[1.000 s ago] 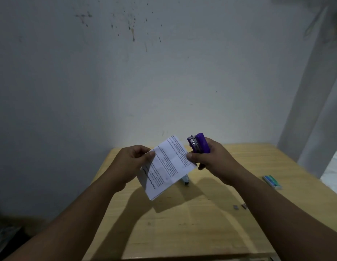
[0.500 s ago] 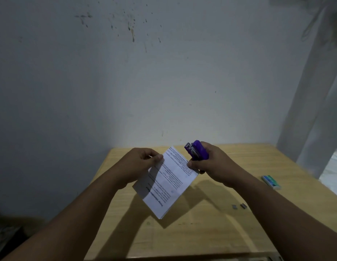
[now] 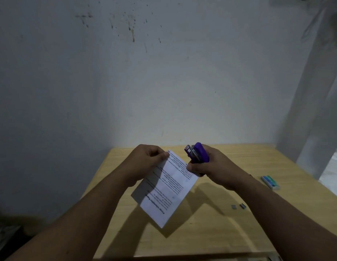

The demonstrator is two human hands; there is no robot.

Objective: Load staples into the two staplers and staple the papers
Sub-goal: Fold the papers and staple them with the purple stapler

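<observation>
Left hand (image 3: 145,162) pinching the paper (image 3: 165,187) by its top corner above the table (image 3: 211,232), right hand (image 3: 211,168) gripping the purple stapler (image 3: 198,153) and thumbing the paper's right edge, staple box (image 3: 270,182) and loose staples (image 3: 238,206) right of the paper

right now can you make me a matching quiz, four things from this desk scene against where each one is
Things:
1. purple plastic stapler
2. white printed paper sheets
3. green and white staple box
4. small grey staple strips

Places:
A. lying loose on the wooden table, beside the right forearm
B. gripped in the right hand
C. table's right edge
D. top corner pinched by the left hand

Pairs: 1-B, 2-D, 3-C, 4-A
</observation>
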